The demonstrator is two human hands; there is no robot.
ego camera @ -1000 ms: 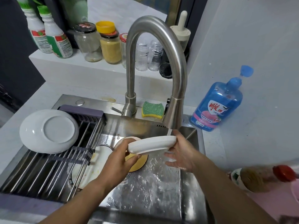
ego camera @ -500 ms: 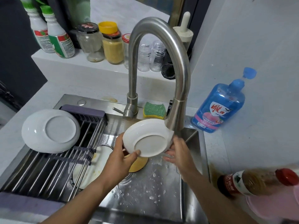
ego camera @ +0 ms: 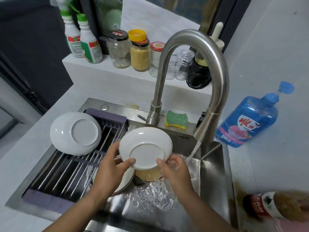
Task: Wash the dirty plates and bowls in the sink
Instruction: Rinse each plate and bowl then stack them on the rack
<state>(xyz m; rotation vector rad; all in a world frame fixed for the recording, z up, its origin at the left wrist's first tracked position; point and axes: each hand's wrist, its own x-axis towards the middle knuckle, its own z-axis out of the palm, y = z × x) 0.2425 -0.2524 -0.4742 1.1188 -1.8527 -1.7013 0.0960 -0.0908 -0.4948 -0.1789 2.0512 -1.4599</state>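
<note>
Over the steel sink [ego camera: 211, 166] I hold a small white plate [ego camera: 145, 148] tilted up, its underside facing me. My left hand [ego camera: 111, 166] grips its lower left rim with the thumb on the base. My right hand [ego camera: 173, 169] pinches the lower right rim. Water runs from the faucet [ego camera: 207, 128] just right of the plate and splashes on the sink floor. Below the plate lie a yellowish dish [ego camera: 148, 174] and a white bowl [ego camera: 124, 181], both partly hidden by my hands. Another white plate [ego camera: 75, 133] rests upside down on the drying rack [ego camera: 66, 171].
A green and yellow sponge [ego camera: 176, 120] lies behind the sink by the faucet base. A blue soap bottle [ego camera: 247, 121] stands at the right. A brown sauce bottle [ego camera: 274, 206] lies at the lower right. Jars and bottles [ego camera: 138, 52] line the back ledge.
The plate went from flat under the stream to tilted with its underside towards me, then moved left out of the water. Both hands stayed on its rim.
</note>
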